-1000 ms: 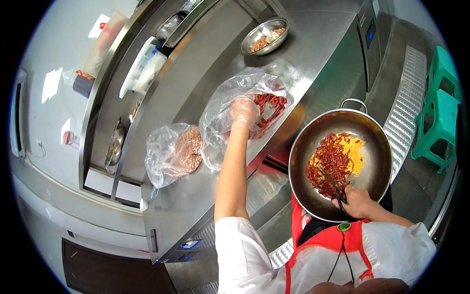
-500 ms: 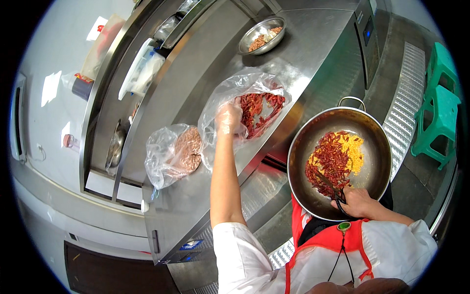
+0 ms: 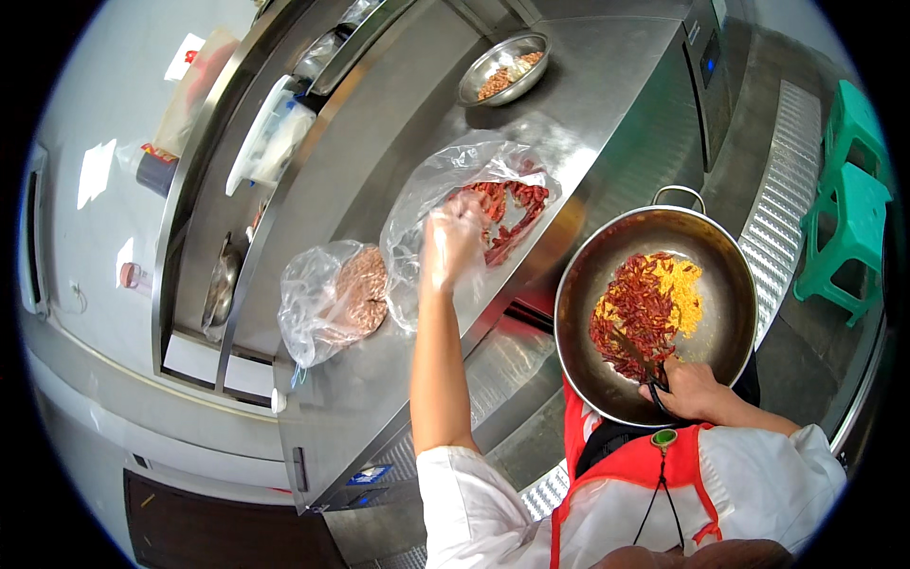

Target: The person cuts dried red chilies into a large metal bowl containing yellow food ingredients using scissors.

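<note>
My left hand, which looks wrapped in clear thin plastic, is over the mouth of a clear plastic bag of dried red chillies on the steel counter. Motion smears its fingers, so I cannot see whether they hold any. My right hand grips black-handled scissors, their blades pointing into a wide, deep metal pan. Inside the pan lies a heap of red chilli pieces beside yellow grains. The pan rests close against my lap.
Another clear bag with pinkish-brown nuts stands left of the chilli bag. A steel bowl with nuts and pale pieces sits farther back on the counter. Shelves run along the left. Green plastic stools stand at the far right.
My left hand has lifted and shifted slightly right over the chillies in the bag. My right hand, the scissors and the pan stay almost as they were.
</note>
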A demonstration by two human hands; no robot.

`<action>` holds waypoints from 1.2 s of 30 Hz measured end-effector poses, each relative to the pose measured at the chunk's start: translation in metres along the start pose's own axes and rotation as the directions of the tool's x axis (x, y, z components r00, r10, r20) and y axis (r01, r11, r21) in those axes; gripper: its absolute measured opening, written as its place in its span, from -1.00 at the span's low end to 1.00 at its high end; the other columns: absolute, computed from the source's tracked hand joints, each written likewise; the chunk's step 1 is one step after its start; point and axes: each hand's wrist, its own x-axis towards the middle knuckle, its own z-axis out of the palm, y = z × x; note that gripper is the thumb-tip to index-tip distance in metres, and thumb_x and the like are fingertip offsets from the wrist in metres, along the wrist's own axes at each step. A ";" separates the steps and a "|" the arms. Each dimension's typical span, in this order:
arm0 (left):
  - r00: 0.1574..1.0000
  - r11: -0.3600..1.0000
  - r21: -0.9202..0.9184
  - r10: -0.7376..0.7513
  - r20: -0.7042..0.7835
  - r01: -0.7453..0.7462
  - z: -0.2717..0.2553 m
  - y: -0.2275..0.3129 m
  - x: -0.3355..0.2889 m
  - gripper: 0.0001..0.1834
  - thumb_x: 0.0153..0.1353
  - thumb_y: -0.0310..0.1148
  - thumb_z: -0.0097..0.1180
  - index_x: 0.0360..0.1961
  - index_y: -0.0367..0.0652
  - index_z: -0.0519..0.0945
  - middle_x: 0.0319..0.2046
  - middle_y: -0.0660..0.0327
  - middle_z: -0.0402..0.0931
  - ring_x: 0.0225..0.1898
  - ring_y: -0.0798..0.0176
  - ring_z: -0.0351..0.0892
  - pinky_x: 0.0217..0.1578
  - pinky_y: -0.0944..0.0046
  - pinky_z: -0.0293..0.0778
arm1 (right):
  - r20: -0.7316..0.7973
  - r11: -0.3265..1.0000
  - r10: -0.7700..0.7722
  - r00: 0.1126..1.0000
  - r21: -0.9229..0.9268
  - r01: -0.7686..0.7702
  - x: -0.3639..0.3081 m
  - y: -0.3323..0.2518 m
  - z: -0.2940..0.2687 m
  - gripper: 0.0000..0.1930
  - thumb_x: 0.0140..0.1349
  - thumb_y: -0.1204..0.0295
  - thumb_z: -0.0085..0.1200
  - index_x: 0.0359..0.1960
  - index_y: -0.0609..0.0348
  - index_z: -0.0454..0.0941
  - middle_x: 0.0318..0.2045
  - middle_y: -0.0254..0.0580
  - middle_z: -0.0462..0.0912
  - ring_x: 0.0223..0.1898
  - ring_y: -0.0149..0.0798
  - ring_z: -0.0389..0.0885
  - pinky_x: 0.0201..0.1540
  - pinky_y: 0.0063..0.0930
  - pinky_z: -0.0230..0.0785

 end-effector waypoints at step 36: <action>0.986 0.945 0.298 -0.103 -0.128 0.137 -0.026 -0.044 0.032 -0.69 0.25 -0.25 -0.09 -0.17 -0.26 0.54 -0.46 0.13 0.56 -0.44 0.20 0.55 -0.40 0.28 0.41 | -0.076 0.991 0.021 0.997 0.135 -0.011 0.000 -0.005 -0.005 -0.37 0.15 -0.10 -0.08 -0.29 0.43 0.38 -0.40 0.28 0.55 -0.30 0.26 0.54 -0.19 -0.01 0.37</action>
